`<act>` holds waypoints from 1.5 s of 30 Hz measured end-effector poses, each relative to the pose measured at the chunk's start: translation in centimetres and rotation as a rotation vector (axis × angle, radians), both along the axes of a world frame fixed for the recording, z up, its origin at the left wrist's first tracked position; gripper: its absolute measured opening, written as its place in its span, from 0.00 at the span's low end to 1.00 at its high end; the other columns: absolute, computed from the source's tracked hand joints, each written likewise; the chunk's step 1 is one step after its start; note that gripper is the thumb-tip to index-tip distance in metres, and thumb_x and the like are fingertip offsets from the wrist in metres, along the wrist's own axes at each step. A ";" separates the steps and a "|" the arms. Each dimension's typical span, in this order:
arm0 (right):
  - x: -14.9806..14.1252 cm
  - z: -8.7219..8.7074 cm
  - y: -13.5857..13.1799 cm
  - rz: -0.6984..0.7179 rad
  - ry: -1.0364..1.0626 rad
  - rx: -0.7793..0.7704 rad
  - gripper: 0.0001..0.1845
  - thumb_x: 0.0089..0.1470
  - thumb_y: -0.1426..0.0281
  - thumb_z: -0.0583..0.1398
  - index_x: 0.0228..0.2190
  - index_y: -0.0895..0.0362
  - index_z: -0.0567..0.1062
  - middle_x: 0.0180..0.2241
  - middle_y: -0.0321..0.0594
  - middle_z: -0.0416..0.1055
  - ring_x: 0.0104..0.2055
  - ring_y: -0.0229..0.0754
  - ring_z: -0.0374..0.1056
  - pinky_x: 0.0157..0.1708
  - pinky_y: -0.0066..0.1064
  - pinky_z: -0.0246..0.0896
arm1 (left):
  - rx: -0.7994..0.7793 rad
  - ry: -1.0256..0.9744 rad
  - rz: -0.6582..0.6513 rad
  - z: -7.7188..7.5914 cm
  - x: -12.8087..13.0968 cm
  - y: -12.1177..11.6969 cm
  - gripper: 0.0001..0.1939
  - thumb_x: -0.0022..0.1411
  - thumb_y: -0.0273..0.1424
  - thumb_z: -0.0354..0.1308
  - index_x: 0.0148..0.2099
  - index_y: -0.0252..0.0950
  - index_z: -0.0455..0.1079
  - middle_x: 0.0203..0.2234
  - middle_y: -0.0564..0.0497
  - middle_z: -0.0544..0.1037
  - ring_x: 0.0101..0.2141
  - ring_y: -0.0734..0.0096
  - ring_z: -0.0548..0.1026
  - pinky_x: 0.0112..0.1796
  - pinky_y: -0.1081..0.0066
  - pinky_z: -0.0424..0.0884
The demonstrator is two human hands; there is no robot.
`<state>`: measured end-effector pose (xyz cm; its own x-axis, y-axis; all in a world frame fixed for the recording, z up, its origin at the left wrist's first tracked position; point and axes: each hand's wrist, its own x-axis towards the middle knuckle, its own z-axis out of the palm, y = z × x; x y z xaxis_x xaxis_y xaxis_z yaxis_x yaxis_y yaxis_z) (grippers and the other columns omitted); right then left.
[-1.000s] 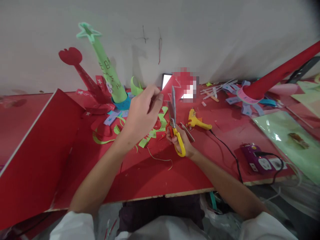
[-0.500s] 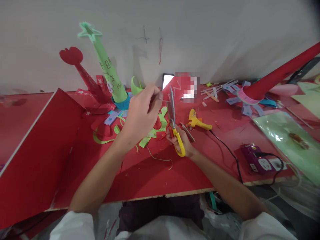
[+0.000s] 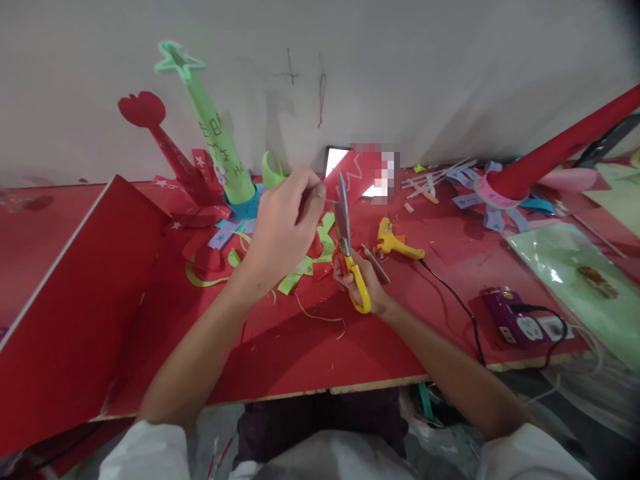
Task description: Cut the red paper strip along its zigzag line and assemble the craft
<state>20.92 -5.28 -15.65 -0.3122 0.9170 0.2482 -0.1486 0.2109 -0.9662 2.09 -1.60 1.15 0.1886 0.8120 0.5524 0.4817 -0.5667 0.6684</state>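
Observation:
My left hand (image 3: 293, 217) pinches the near-left edge of a red paper piece (image 3: 353, 175) that bears a pale zigzag line. My right hand (image 3: 363, 280) is closed round the handles of a pair of scissors (image 3: 345, 227), one yellow and one orange-red. Their blades point up and away, right beside the paper's lower edge; whether they touch it I cannot tell. Beneath my hands lie green paper scraps (image 3: 300, 273) on the red table (image 3: 300, 360). Part of the paper covers a lit screen (image 3: 336, 160) behind it.
Right of my hands lies a yellow glue gun (image 3: 397, 241), its black cord running to a purple power socket (image 3: 520, 320). A green paper tower (image 3: 220, 147) and a red paper flower (image 3: 143, 110) stand left. A red board (image 3: 75, 300) rises at the left; a red paper cone (image 3: 560, 147) leans right.
Both hands keep almost the same place. The red paper's far part has tilted slightly, and the zigzag line shows a little more clearly.

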 end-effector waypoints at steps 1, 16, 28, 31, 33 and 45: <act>0.0 0.0 0.0 -0.002 -0.007 0.008 0.36 0.56 0.32 0.63 0.36 0.52 0.67 0.28 0.29 0.59 0.24 0.33 0.52 0.22 0.28 0.53 | -0.011 -0.004 -0.004 0.0 0.0 0.0 0.15 0.77 0.35 0.58 0.34 0.41 0.62 0.25 0.55 0.63 0.26 0.70 0.64 0.32 0.63 0.62; 0.4 0.3 0.0 -0.023 -0.130 0.044 0.35 0.60 0.32 0.59 0.35 0.51 0.63 0.29 0.30 0.61 0.24 0.34 0.53 0.22 0.30 0.51 | 0.071 0.012 0.032 -0.5 -0.2 0.5 0.13 0.77 0.32 0.57 0.35 0.41 0.63 0.26 0.55 0.67 0.27 0.70 0.65 0.34 0.66 0.64; 0.6 1.2 0.0 -0.039 -0.224 0.052 0.33 0.61 0.33 0.58 0.34 0.51 0.62 0.27 0.32 0.61 0.24 0.36 0.53 0.22 0.32 0.51 | 0.137 0.004 0.029 -0.9 -0.4 0.8 0.12 0.76 0.29 0.57 0.35 0.43 0.65 0.25 0.56 0.69 0.25 0.70 0.65 0.30 0.64 0.63; 0.7 0.7 0.0 -0.039 -0.219 0.065 0.34 0.62 0.33 0.57 0.34 0.51 0.62 0.27 0.31 0.60 0.24 0.36 0.53 0.22 0.32 0.50 | 0.144 0.004 0.023 -0.9 -0.4 0.9 0.12 0.76 0.30 0.57 0.36 0.42 0.66 0.25 0.56 0.69 0.26 0.70 0.66 0.30 0.65 0.63; 0.6 0.6 0.1 -0.039 -0.223 0.062 0.34 0.61 0.33 0.57 0.34 0.50 0.61 0.27 0.31 0.60 0.24 0.36 0.53 0.22 0.32 0.50 | 0.155 0.000 0.024 -0.9 -0.4 0.9 0.12 0.76 0.31 0.57 0.35 0.42 0.66 0.24 0.56 0.68 0.26 0.71 0.65 0.30 0.65 0.63; 0.6 0.8 0.1 -0.052 -0.248 0.039 0.34 0.59 0.33 0.59 0.33 0.50 0.61 0.27 0.31 0.61 0.24 0.37 0.54 0.22 0.31 0.51 | 0.146 0.007 0.027 -1.0 -0.3 0.9 0.13 0.77 0.30 0.56 0.35 0.41 0.64 0.24 0.56 0.66 0.25 0.72 0.64 0.31 0.66 0.63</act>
